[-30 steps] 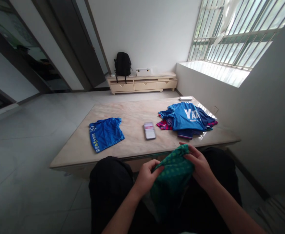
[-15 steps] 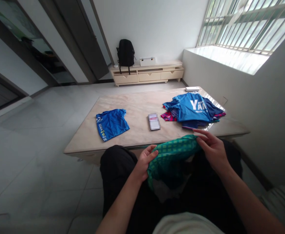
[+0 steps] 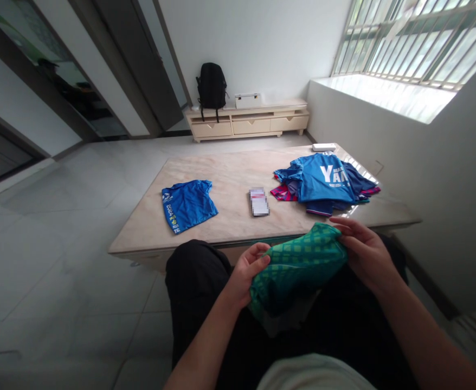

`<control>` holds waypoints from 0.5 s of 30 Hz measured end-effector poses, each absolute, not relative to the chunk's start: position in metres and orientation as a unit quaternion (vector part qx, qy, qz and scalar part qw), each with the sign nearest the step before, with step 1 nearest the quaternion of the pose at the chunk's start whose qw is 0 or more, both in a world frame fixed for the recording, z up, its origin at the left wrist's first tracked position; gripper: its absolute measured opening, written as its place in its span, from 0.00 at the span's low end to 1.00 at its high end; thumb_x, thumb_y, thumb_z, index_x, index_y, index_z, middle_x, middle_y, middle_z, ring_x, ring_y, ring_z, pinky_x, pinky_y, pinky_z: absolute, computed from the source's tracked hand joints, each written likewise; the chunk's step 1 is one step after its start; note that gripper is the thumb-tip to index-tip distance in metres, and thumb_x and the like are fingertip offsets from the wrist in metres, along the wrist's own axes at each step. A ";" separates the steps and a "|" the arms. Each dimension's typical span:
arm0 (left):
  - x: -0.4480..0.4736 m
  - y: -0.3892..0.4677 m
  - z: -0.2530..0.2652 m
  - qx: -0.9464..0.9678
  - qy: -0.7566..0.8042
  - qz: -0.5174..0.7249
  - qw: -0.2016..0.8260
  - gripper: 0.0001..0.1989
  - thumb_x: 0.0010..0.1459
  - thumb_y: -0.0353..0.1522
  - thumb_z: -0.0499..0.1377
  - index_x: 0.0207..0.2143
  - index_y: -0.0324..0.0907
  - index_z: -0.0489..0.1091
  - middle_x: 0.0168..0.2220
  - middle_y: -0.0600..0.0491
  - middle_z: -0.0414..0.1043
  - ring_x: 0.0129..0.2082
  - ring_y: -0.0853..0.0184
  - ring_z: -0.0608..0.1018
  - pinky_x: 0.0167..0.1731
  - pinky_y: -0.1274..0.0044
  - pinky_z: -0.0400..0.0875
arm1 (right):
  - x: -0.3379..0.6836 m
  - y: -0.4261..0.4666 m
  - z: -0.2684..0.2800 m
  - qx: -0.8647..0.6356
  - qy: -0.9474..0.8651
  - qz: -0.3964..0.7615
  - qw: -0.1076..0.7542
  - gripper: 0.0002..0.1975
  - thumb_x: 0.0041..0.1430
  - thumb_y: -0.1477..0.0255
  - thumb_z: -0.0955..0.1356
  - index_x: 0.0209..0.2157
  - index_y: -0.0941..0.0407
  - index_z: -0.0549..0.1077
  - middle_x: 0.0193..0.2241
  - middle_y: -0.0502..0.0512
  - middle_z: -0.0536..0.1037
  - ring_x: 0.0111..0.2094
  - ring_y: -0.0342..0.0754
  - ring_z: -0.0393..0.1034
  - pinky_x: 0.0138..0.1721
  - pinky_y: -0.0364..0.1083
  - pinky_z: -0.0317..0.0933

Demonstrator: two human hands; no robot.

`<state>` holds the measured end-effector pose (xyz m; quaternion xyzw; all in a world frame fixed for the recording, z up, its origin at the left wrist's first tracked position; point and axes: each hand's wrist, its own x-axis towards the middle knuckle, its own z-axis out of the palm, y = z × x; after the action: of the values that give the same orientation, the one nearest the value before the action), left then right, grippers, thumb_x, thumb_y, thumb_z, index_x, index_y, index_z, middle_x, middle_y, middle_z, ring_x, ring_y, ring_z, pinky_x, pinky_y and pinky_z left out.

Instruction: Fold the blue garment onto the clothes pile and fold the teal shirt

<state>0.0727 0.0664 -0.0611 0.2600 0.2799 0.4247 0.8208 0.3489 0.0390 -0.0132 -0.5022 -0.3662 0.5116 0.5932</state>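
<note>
A green checked piece of clothing point(image 3: 303, 257), fading to dark blue lower down, is stretched between my hands over my lap. Its exact kind cannot be made out. My left hand point(image 3: 246, 273) pinches its left edge between thumb and fingers. At the upper right corner, my right hand point(image 3: 366, 252) grips the cloth. Beyond it on the table point(image 3: 230, 168), a blue folded shirt point(image 3: 191, 203) lies to the left. To the right is a loose pile of shirts point(image 3: 323, 181), a blue one with white letters on top.
Between the folded shirt and the pile lies a phone-like flat object point(image 3: 259, 201), its face blurred. A white box-shaped device point(image 3: 323, 147) rests at the table's far right corner. By the wall, a low cabinet point(image 3: 250, 127) carries a black backpack point(image 3: 212, 86) and a white case point(image 3: 248, 101).
My right hand has shifted slightly right and down with its edge of the cloth. The green panel is spread wider and flatter. The view has moved slightly.
</note>
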 end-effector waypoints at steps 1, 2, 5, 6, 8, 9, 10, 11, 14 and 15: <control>0.073 0.066 -0.061 0.260 0.277 0.424 0.822 0.19 0.49 0.34 0.77 0.40 0.41 0.75 0.34 0.54 0.80 0.30 0.69 0.81 0.33 0.79 0.77 | 0.348 0.038 -0.012 -0.501 -0.361 0.517 0.592 0.20 0.54 0.66 0.77 0.50 0.47 0.81 0.43 0.53 0.82 0.38 0.47 0.76 0.35 0.42 0.68; 0.073 0.066 -0.061 0.258 0.276 0.424 0.823 0.19 0.49 0.34 0.77 0.40 0.40 0.75 0.34 0.54 0.80 0.30 0.69 0.81 0.33 0.79 0.77 | 0.347 0.037 -0.012 -0.500 -0.359 0.520 0.592 0.20 0.54 0.66 0.77 0.50 0.47 0.81 0.43 0.53 0.82 0.38 0.47 0.76 0.36 0.42 0.69; 0.074 0.067 -0.062 0.243 0.289 0.432 0.819 0.21 0.47 0.34 0.78 0.41 0.41 0.75 0.34 0.54 0.80 0.30 0.69 0.81 0.33 0.78 0.77 | 0.346 0.035 -0.016 -0.503 -0.362 0.513 0.595 0.20 0.55 0.66 0.77 0.50 0.47 0.81 0.43 0.54 0.83 0.39 0.49 0.77 0.36 0.44 0.69; 0.075 0.067 -0.062 0.239 0.295 0.434 0.817 0.21 0.47 0.35 0.78 0.41 0.41 0.75 0.34 0.55 0.80 0.30 0.69 0.81 0.33 0.78 0.77 | 0.347 0.035 -0.018 -0.504 -0.363 0.510 0.594 0.20 0.55 0.66 0.76 0.50 0.47 0.81 0.44 0.55 0.83 0.39 0.50 0.77 0.36 0.45 0.70; 0.076 0.068 -0.063 0.236 0.303 0.436 0.814 0.22 0.46 0.35 0.78 0.41 0.41 0.75 0.34 0.55 0.80 0.30 0.69 0.82 0.33 0.79 0.77 | 0.348 0.036 -0.023 -0.505 -0.361 0.513 0.593 0.20 0.55 0.66 0.76 0.50 0.47 0.81 0.45 0.55 0.83 0.40 0.51 0.78 0.37 0.46 0.70; 0.076 0.069 -0.063 0.234 0.306 0.438 0.812 0.23 0.45 0.35 0.78 0.41 0.41 0.75 0.34 0.55 0.80 0.30 0.69 0.82 0.33 0.79 0.77 | 0.348 0.037 -0.025 -0.504 -0.357 0.521 0.590 0.20 0.54 0.66 0.76 0.50 0.47 0.81 0.44 0.55 0.83 0.40 0.51 0.78 0.37 0.46 0.70; 0.077 0.069 -0.063 0.231 0.308 0.441 0.811 0.23 0.45 0.36 0.79 0.41 0.41 0.75 0.34 0.56 0.80 0.30 0.70 0.82 0.33 0.79 0.77 | 0.348 0.038 -0.027 -0.499 -0.353 0.533 0.586 0.20 0.54 0.65 0.76 0.50 0.48 0.81 0.45 0.55 0.83 0.40 0.51 0.78 0.37 0.45 0.71; 0.077 0.070 -0.064 0.230 0.308 0.444 0.809 0.23 0.45 0.36 0.79 0.41 0.41 0.75 0.34 0.56 0.80 0.30 0.70 0.82 0.33 0.80 0.77 | 0.348 0.039 -0.028 -0.490 -0.347 0.549 0.582 0.20 0.55 0.64 0.76 0.50 0.49 0.81 0.45 0.56 0.83 0.40 0.51 0.78 0.38 0.46 0.71; 0.078 0.070 -0.065 0.235 0.304 0.444 0.809 0.22 0.45 0.36 0.79 0.40 0.41 0.75 0.32 0.56 0.79 0.28 0.70 0.81 0.32 0.80 0.77 | 0.344 0.042 -0.033 -0.464 -0.333 0.608 0.551 0.23 0.60 0.57 0.73 0.54 0.51 0.80 0.47 0.59 0.83 0.44 0.55 0.79 0.42 0.49 0.73; 0.079 0.069 -0.066 0.237 0.303 0.442 0.811 0.22 0.45 0.36 0.79 0.39 0.41 0.75 0.32 0.56 0.79 0.28 0.70 0.81 0.32 0.80 0.77 | 0.342 0.043 -0.036 -0.462 -0.332 0.625 0.534 0.25 0.61 0.55 0.73 0.56 0.52 0.79 0.48 0.59 0.83 0.46 0.56 0.79 0.45 0.50 0.73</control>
<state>0.0792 0.0694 -0.0663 0.2369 0.3030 0.4418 0.8105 0.3420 0.0427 -0.0359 -0.4624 -0.3325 0.6246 0.5344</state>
